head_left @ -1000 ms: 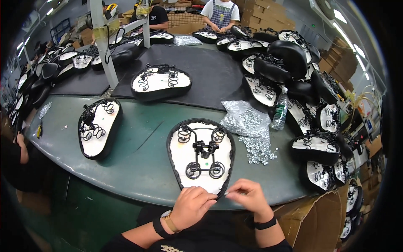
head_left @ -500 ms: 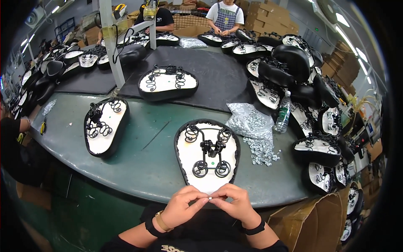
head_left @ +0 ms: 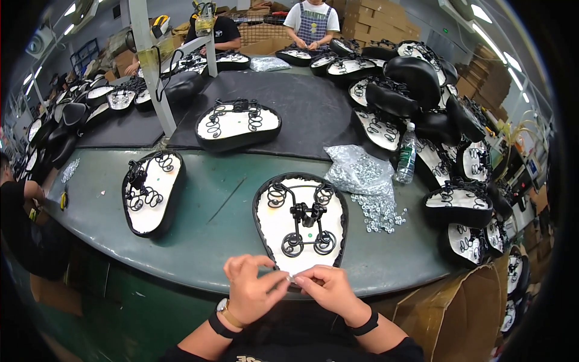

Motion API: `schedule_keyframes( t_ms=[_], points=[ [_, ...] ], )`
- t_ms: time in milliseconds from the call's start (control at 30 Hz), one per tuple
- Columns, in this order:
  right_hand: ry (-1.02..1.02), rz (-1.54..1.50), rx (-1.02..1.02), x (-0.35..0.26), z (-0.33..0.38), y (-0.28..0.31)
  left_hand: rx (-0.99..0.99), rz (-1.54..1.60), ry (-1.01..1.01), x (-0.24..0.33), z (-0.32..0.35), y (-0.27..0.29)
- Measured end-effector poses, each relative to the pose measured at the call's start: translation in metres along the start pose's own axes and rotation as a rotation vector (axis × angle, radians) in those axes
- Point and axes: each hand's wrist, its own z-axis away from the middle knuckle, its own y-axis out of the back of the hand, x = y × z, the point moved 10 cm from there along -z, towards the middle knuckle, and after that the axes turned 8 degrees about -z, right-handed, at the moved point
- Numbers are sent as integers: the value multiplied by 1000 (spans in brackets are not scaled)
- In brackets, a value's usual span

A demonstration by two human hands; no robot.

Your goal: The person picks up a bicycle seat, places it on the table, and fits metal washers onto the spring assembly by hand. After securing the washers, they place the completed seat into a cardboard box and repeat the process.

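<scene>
Just in front of me, a black bicycle saddle (head_left: 300,262) lies upside down, its white underside up, with black coil springs and a black clamp (head_left: 307,212) showing. Over its narrow near end my hands meet. Thumb and forefinger of my right hand (head_left: 330,292) pinch a small whitish piece (head_left: 292,279), too small to name. My left hand (head_left: 252,291) has its thumb and forefinger tips at the same piece from the other side, its other fingers lifted and spread. Fingertips partly cover the piece.
A clear bag of small metal nuts (head_left: 360,169) has spilled loose nuts (head_left: 380,212) beside the saddle. Behind it stands a plastic bottle (head_left: 407,155). Two more saddles (head_left: 152,193) (head_left: 238,125) lie left and beyond; others pile up right. An open cardboard box (head_left: 449,304) sits at lower right.
My left hand has shifted left and raised, its outer fingers opening out from the earlier tight pinch. My right hand stays close to the same place. The view has turned slightly.
</scene>
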Motion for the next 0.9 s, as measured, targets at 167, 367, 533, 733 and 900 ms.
schedule_keyframes(
  t_ms=[167, 367, 533, 733, 900],
  points=[
    [673, 836, 147, -56, -2, -14, -8, -68, 178, -48, -11, -30],
    [588, 1086, 122, -44, -12, -23, -121, 96, 202, -65, -16, -66],
    [705, 977, 162, -39, -15, -22, -151, 208, 251, -72, -10, -77],
    [679, 949, 170, -34, -15, -21, -163, 201, 322, -71, -6, -86],
    [557, 926, 172, -34, -16, -22, -175, 138, 309, -67, -7, -84]
  ],
)
